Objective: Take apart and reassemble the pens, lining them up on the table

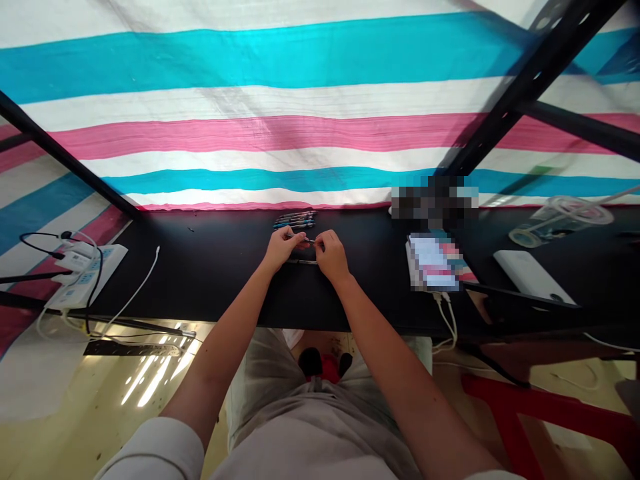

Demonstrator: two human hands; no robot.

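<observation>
Over the middle of the black table, my left hand (283, 247) and my right hand (331, 253) face each other with a small gap between them. A thin pen-like piece (310, 241) spans that gap, its ends pinched in the fingers of both hands. Just beyond my left hand lies a row of several pens (296, 219), side by side. Another thin pen-like piece (303, 262) rests on the table below the hands, between the wrists.
A white power strip (95, 277) with plugs and cables sits at the left end. To the right are a pixelated device (434, 261) with white cables, a white box (534, 277) and a clear plastic cup (560, 220). Black metal bars frame both sides.
</observation>
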